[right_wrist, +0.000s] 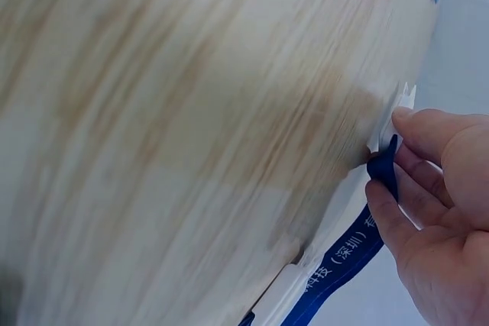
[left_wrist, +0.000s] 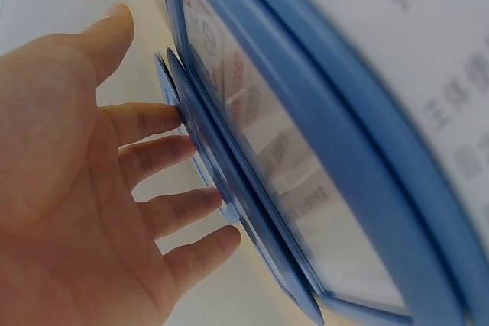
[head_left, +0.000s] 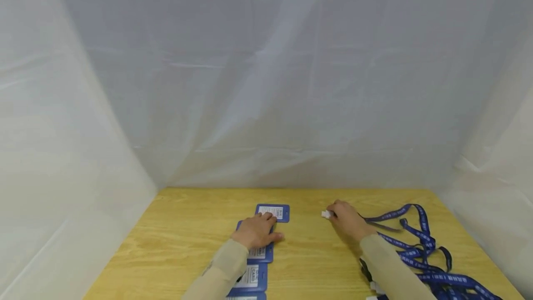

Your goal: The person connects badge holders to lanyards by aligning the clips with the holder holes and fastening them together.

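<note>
My left hand (head_left: 256,232) lies over a row of blue-framed badge holders, its fingers extended and thumb spread. In the left wrist view the fingertips touch or almost touch the edges of the holders (left_wrist: 252,166); exact contact is hard to tell. Beyond the fingers lies the farthest badge holder (head_left: 272,209), printed side up, while another holder (head_left: 261,253) is partly covered by the hand. To the right, my right hand (head_left: 350,220) pinches the white plastic clip (right_wrist: 397,116) of a blue printed lanyard (right_wrist: 348,253) between thumb and fingers, low over the tabletop.
More badge holders (head_left: 261,278) run toward the near edge, overlapping. A tangle of blue lanyards (head_left: 424,240) spreads across the right side of the wooden table (head_left: 187,226), with white clips (head_left: 374,287) near the right forearm. White sheeting (head_left: 266,105) encloses the back and sides.
</note>
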A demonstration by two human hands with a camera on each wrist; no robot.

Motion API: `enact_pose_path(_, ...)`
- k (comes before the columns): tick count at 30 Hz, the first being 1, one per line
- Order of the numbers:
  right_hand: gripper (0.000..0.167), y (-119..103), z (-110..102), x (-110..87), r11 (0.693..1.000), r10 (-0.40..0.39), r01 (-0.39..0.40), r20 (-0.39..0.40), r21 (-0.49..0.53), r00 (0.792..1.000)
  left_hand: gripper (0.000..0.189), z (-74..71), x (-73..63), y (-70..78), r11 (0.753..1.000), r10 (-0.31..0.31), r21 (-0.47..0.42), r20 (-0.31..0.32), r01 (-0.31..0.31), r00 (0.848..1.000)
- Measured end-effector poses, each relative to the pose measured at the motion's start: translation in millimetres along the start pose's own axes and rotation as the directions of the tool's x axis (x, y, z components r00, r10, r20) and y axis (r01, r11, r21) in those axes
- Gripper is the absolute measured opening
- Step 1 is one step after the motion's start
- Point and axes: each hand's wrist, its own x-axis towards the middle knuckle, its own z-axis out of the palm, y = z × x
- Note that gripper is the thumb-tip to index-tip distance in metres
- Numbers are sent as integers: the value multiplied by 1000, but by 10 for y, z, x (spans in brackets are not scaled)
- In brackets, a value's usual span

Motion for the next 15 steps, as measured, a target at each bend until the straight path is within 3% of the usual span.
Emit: enact_pose_path(15,8,-70,7,-25,1000,3,-2,-17,12,1000,71,13,-4,65,1000,-12,15,4,12,1000)
